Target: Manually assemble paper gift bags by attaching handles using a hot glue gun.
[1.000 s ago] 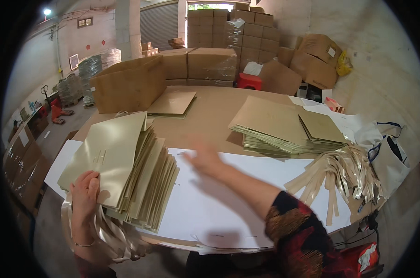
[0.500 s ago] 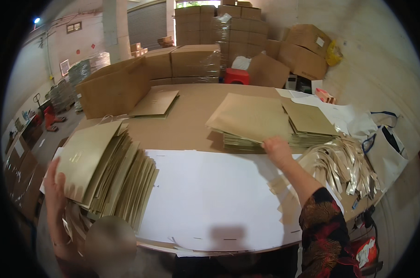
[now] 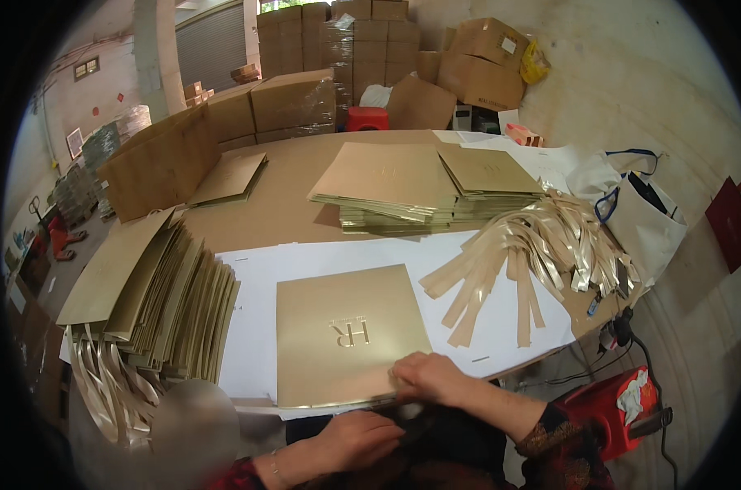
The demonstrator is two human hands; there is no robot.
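A flat gold paper bag with raised lettering lies on the white sheet in front of me. My right hand has its fingers closed at the bag's near right corner. Just off the bag's near edge, my left hand is curled with fingers together; whatever it may hold is hidden. Many gold bags lean in a row on the left, satin ribbon handles hanging from their near end. More flat gold bags are piled beyond the sheet, beside a lower stack.
Loose gold ribbons are heaped on the right of the table. A white cloth bag sits beyond them. An open carton and a few gold bags occupy the far left. A red stool stands at the lower right.
A gold bag now lies in front of me on the sheet. My right hand has come from the far pile to the near edge; my left hand has left the leaning row. The view has shifted.
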